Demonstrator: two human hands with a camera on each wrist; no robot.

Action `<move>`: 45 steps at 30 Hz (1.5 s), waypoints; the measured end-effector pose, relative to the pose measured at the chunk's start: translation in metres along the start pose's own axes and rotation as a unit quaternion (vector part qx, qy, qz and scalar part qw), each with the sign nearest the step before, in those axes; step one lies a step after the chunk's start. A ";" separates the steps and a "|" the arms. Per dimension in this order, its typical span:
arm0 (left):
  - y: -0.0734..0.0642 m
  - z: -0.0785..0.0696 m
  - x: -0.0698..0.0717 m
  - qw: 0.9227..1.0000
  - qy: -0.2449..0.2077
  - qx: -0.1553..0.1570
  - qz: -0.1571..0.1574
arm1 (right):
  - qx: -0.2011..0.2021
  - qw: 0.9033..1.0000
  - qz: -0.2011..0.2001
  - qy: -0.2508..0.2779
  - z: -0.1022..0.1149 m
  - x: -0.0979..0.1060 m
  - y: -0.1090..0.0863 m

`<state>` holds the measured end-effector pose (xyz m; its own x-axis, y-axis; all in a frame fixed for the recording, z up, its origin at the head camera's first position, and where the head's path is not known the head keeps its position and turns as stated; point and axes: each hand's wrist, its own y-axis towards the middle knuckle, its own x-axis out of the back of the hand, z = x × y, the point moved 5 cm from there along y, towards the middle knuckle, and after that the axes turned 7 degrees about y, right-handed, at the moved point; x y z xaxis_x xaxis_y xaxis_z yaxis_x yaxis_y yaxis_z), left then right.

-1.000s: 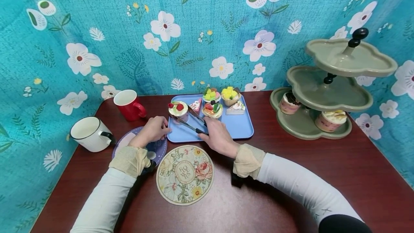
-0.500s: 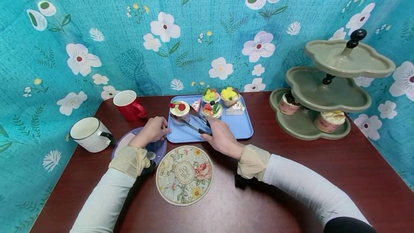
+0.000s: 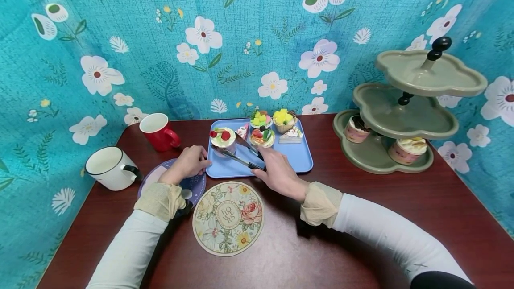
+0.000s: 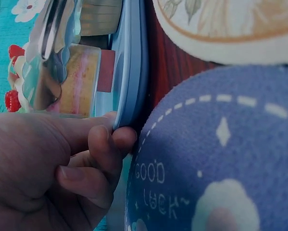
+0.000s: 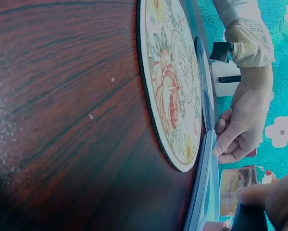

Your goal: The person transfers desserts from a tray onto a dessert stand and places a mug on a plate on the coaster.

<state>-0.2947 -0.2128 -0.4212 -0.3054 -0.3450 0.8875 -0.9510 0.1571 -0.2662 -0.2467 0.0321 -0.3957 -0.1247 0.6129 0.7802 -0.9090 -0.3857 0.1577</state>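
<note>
My left hand point(image 3: 188, 164) pinches the left edge of a blue tray point(image 3: 297, 159); in the left wrist view the thumb lies over the tray's rim point(image 4: 130, 72) and curled fingers are beneath it. My right hand point(image 3: 279, 174) grips the black handles of metal tongs point(image 3: 237, 158). The tong arms straddle a raspberry-topped cake cup point(image 3: 223, 137) on the tray's left side. The left wrist view has one tong end point(image 4: 47, 86) against the clear cup with its layered cake point(image 4: 81, 77). Behind the tongs is a pink cake slice point(image 3: 242, 131).
A fruit-topped cupcake point(image 3: 262, 137), a yellow-topped tart point(image 3: 284, 119) and a white cake slice point(image 3: 291, 134) share the tray. A green tiered stand point(image 3: 369, 159) is at right. Left are a red mug point(image 3: 154, 133), white mug point(image 3: 108, 168) and purple mat point(image 3: 196, 188); a floral mat point(image 3: 229, 217) lies in front.
My right hand, the tongs and the raspberry cake cup have shifted slightly to the right relative to the tray. My left hand keeps its pinch on the tray edge.
</note>
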 end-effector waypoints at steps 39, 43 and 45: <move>0.000 -0.001 0.001 1.000 0.011 -0.013 -0.001 | 0.019 1.000 0.007 -0.023 -0.006 0.031 -0.023; 0.000 -0.002 0.002 1.000 0.011 -0.015 -0.001 | 0.018 0.999 0.006 -0.028 -0.006 0.034 -0.026; 0.000 -0.002 0.002 1.000 0.009 -0.012 0.000 | 0.018 0.999 0.006 -0.028 -0.006 0.036 -0.027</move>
<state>-0.2951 -0.2112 -0.4188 -0.3051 -0.3273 0.8943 -0.9493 0.1791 -0.2583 -0.2290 0.0689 -0.3761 -0.1124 0.5690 0.8146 -0.8924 -0.4184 0.1691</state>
